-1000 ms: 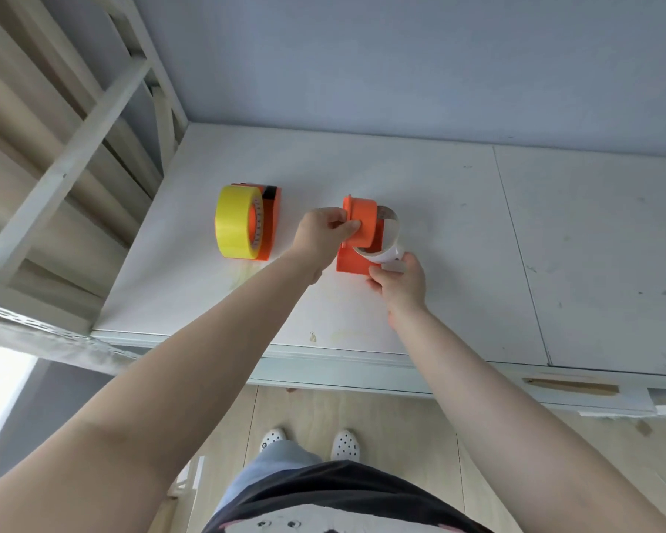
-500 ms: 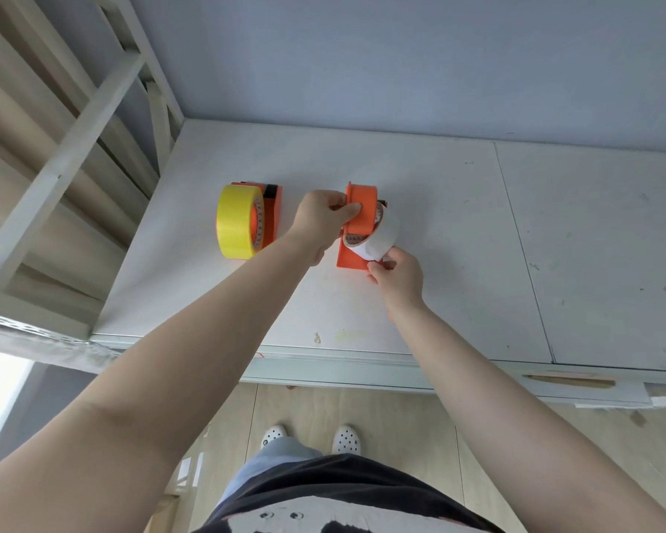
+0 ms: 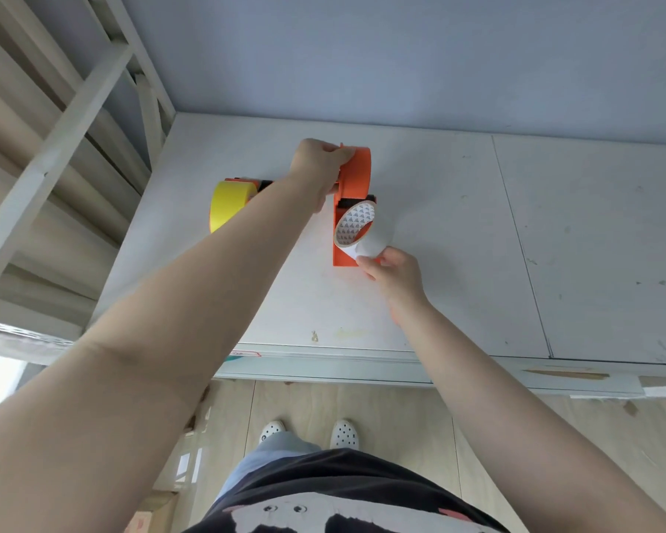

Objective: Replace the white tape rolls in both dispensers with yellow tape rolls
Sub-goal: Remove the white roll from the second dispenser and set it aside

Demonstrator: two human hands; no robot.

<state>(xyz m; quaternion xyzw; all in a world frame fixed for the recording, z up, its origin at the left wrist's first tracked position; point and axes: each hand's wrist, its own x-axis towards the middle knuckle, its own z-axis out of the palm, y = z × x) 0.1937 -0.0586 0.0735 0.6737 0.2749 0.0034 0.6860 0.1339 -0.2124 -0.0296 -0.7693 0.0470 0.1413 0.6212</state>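
White tape roll (image 3: 362, 234) now lifted off orange dispenser (image 3: 353, 178), patterned core showing.

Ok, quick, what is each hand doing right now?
Left hand: closed on the curved top of the orange plastic tape dispenser.
Right hand: fingers pinching the nearly spent white tape roll, which is tilted beside the dispenser.

Loaded dispenser (image 3: 243, 186) left of second dispenser (image 3: 352, 198) (both on table (image 3: 458, 225)).
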